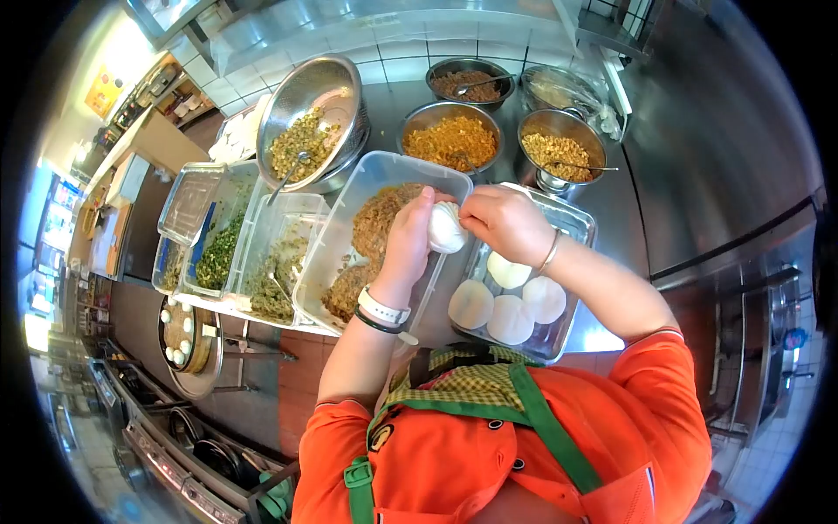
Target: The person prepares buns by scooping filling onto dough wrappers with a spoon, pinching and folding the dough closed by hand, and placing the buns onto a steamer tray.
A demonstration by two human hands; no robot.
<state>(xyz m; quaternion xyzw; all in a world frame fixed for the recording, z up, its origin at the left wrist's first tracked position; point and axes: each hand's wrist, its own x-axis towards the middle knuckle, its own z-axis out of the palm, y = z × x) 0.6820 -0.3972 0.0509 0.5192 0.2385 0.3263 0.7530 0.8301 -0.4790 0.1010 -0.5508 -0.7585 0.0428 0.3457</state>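
Observation:
A white pleated dough bun (447, 230) sits in my left hand (408, 234), whose fingers curl around its side. My right hand (508, 225) pinches at the bun's upper right edge, with the fingertips pressed together on the dough. Below both hands is a clear plastic tub (445, 278) with brown minced filling (377, 218) heaped inside. Under my right forearm lies a metal tray (567, 330) with several round white dough wrappers (511, 320) spread on it.
Behind the tub stand metal bowls of orange filling (449, 140), chopped yellow filling (559, 155) and brown filling (467, 85). A tilted colander (272, 98) and tubs of green filling (223, 249) are at left. A round steamer (185, 336) with white buns stands lower left.

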